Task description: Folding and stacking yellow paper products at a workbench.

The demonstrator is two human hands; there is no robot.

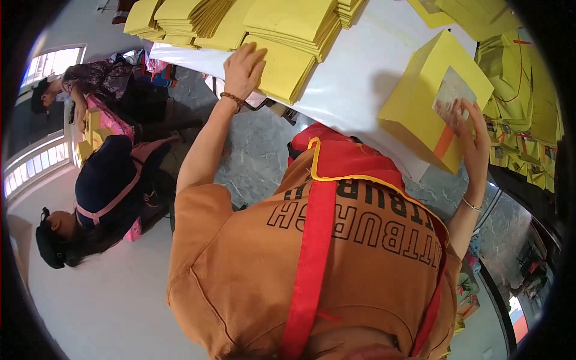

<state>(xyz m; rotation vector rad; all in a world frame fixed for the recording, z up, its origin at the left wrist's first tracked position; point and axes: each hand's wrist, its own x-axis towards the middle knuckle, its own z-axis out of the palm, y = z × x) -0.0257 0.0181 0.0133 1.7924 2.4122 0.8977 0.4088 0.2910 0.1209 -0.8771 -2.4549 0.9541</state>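
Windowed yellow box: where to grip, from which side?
Probably grip the yellow box by its plain left wall, coming from the person's left: that wall looks broad, flat and free. The right hand, at the window, could steady it.

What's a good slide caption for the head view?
Left hand at a flat yellow stack, right hand on a windowed yellow box.

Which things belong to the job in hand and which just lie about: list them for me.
Apparently in the job:
yellow box, at the right hand
flat yellow stack, under the left hand
white table

Apparently lying about:
multicoloured bundle, lower right
coloured items, far left
yellow pile, right (perhaps stock)
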